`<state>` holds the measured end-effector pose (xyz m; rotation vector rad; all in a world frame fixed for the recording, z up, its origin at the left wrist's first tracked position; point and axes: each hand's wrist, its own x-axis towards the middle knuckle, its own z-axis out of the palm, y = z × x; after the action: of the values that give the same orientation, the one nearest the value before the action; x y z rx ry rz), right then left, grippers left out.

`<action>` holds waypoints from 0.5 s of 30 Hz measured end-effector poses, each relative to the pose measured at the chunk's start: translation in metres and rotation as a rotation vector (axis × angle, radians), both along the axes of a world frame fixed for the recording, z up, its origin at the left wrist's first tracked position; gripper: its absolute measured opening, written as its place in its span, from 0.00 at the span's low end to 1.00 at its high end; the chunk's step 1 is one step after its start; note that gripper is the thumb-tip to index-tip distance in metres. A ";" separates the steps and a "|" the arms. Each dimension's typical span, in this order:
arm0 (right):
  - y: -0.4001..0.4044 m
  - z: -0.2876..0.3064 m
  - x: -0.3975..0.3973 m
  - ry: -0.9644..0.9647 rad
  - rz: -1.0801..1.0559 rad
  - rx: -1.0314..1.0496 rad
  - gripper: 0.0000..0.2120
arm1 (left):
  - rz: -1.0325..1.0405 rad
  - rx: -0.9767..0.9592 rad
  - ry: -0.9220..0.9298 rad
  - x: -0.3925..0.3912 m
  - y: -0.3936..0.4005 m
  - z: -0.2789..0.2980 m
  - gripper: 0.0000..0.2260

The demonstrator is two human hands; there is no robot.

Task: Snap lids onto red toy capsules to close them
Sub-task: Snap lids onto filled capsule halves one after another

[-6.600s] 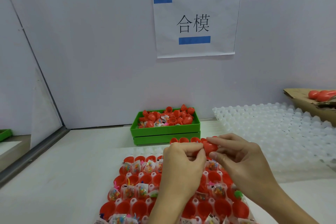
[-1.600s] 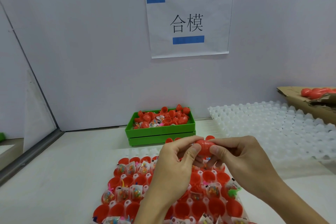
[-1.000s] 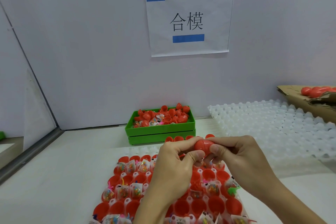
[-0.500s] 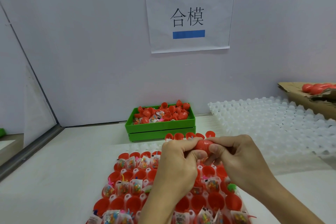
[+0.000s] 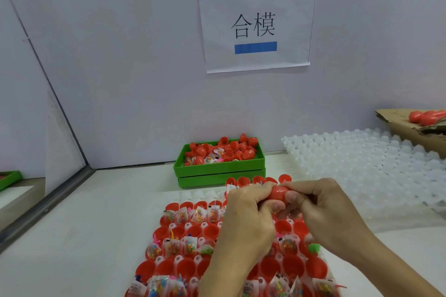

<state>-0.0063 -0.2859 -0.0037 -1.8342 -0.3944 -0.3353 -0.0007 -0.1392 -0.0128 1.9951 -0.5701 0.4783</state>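
A red toy capsule is held in the air between both hands, above the far part of a tray of open red capsule halves. My left hand pinches its left side with thumb and curled fingers. My right hand pinches its right side, thumb at the front. Several halves in the tray hold small bagged toys; others are empty. The seam of the held capsule is mostly hidden by my fingers.
A green bin of loose red capsule halves and toy packets stands by the back wall. A white moulded tray lies at the right. A cardboard box with closed red capsules sits at the far right.
Both hands have kept the same capsule between them and stayed almost in place, with the fingers pressing slightly closer around it. The camera view has shifted a little.
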 end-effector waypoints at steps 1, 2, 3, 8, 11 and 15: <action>0.000 0.001 0.000 0.004 0.004 0.004 0.19 | 0.011 -0.021 -0.011 -0.001 -0.001 0.000 0.07; 0.000 0.002 0.001 0.013 0.012 0.013 0.19 | 0.017 -0.046 -0.019 -0.002 -0.002 0.001 0.07; -0.001 0.002 0.000 0.028 0.024 0.034 0.19 | 0.023 -0.073 -0.016 -0.004 -0.004 0.002 0.07; -0.002 0.004 0.001 0.191 0.156 0.231 0.13 | 0.031 -0.081 -0.042 -0.003 -0.002 0.005 0.05; 0.003 0.001 -0.002 0.154 0.151 0.135 0.09 | 0.059 0.018 -0.134 -0.002 0.000 0.005 0.04; 0.003 -0.006 0.002 0.204 0.093 0.187 0.11 | 0.123 0.119 -0.197 -0.004 -0.005 0.006 0.03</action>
<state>-0.0042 -0.2832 -0.0101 -1.6427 -0.2951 -0.1147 -0.0043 -0.1444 -0.0067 2.1188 -0.6109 0.7376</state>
